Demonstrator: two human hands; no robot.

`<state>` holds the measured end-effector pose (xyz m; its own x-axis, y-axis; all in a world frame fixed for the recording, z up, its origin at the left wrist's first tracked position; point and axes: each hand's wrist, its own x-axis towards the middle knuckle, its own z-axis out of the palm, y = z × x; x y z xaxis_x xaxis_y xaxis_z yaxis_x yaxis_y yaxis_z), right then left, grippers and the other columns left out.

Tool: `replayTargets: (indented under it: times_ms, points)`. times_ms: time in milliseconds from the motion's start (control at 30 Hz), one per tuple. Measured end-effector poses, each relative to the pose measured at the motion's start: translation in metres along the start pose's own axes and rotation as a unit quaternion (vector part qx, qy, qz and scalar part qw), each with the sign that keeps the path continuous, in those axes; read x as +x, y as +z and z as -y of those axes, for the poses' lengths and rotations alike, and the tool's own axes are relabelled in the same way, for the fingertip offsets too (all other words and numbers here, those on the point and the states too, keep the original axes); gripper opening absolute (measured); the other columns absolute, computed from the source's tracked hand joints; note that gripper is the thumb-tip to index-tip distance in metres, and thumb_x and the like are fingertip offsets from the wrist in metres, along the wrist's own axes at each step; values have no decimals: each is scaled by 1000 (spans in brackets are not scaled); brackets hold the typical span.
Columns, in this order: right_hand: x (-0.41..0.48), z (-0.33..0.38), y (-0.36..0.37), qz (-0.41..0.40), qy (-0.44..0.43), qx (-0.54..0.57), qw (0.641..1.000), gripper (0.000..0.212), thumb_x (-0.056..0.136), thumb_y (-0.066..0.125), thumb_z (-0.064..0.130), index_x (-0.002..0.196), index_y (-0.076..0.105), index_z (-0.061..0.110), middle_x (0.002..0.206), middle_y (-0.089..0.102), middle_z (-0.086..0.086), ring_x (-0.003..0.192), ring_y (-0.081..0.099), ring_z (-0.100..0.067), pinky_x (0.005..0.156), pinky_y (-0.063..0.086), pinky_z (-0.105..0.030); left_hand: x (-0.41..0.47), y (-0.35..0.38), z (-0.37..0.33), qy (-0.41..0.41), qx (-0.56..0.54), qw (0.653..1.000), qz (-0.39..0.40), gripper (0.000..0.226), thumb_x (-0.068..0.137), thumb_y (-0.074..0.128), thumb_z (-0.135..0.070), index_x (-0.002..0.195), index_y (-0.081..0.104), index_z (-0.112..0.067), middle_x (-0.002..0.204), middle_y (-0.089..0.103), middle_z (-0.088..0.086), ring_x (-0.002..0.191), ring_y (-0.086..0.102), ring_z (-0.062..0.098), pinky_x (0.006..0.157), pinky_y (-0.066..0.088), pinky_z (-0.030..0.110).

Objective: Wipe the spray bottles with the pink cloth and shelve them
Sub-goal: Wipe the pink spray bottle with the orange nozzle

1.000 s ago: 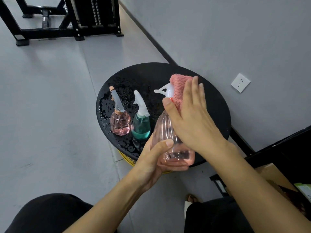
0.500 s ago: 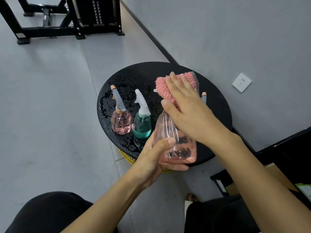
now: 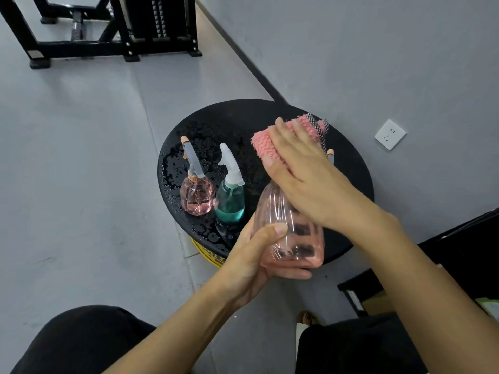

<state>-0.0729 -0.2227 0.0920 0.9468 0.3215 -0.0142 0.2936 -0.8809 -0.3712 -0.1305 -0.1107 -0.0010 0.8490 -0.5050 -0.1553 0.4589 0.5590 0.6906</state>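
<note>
My left hand [image 3: 251,261] grips the base of a tall clear pink spray bottle [image 3: 290,233], held above the near edge of a round black table [image 3: 351,184]. My right hand [image 3: 305,179] wraps the pink cloth [image 3: 266,143] over the bottle's spray head, which is hidden under the cloth. On the wet tabletop stand a small round pink spray bottle [image 3: 195,194] and a teal spray bottle [image 3: 231,202]. An orange-tipped nozzle of another bottle [image 3: 330,153] peeks out behind my right hand.
Water drops cover the table's left side. A yellow base [image 3: 208,252] shows under the table. A grey wall with a white socket [image 3: 390,134] is on the right, a black metal frame [image 3: 108,44] at the far back, and a black shelf unit [image 3: 459,244] at the right edge.
My right hand has turned with the cloth over the bottle's top, so the white nozzle seen a second ago is now covered. My left hand keeps its grip on the base.
</note>
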Motion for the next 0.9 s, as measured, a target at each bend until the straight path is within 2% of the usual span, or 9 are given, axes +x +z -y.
replayTargets:
  times_ms: [133,233,300,400,567,667,767,900]
  points:
    - [-18,1,3,16,-17,20,1000,61,100,20,50,154,1,27,160,-9,17,144,-16,3,122,-3,-33,-2,-3,-1,4,-18,1000,0,103,51,86,-51,136,42,-13,111,69,11,90,71,30,57,58,35]
    - [-13,-4,1,7,5,9,1000,70,93,13,60,153,-1,27,160,-11,14,144,-16,0,122,-3,-34,-2,0,1,4,-17,1000,6,105,51,87,-49,138,41,-11,113,68,14,89,70,31,55,58,35]
    - [-2,-6,-1,-10,34,13,999,76,90,10,63,154,-1,24,161,-12,10,145,-17,-4,121,-6,-34,-2,2,2,2,-12,1000,3,108,50,87,-50,138,40,-10,112,68,13,86,71,31,54,58,35]
    - [2,-5,1,-24,45,20,999,74,93,14,60,154,-3,22,160,-14,9,144,-20,-5,116,-12,-28,-1,2,0,6,-12,1000,4,108,50,86,-52,138,41,-9,110,69,13,86,71,30,56,58,34]
    - [-15,0,8,-3,22,36,999,83,84,10,68,153,-8,25,159,-17,14,142,-22,2,118,-10,-26,0,-5,-5,28,-32,999,-4,93,54,85,-49,132,48,-15,112,68,14,91,70,32,56,59,35]
    - [-6,-5,4,-16,43,43,998,84,83,9,68,153,-8,24,159,-18,12,143,-22,-1,113,-13,-24,-1,-3,-5,20,-22,1000,1,102,52,86,-49,136,43,-11,111,70,11,90,71,28,56,58,33]
    - [6,-9,-2,-33,67,58,996,86,82,10,68,153,-7,23,160,-18,10,144,-20,-4,119,-8,-33,-1,-3,-3,10,-9,1000,-1,108,48,87,-51,137,41,-10,110,70,10,87,71,28,56,58,33]
    - [-5,-6,6,-25,37,41,998,85,83,10,69,153,-9,23,159,-20,11,143,-24,-2,113,-14,-26,-1,-7,-2,4,-15,1000,9,106,51,86,-51,137,41,-9,111,68,16,88,71,30,56,59,34]
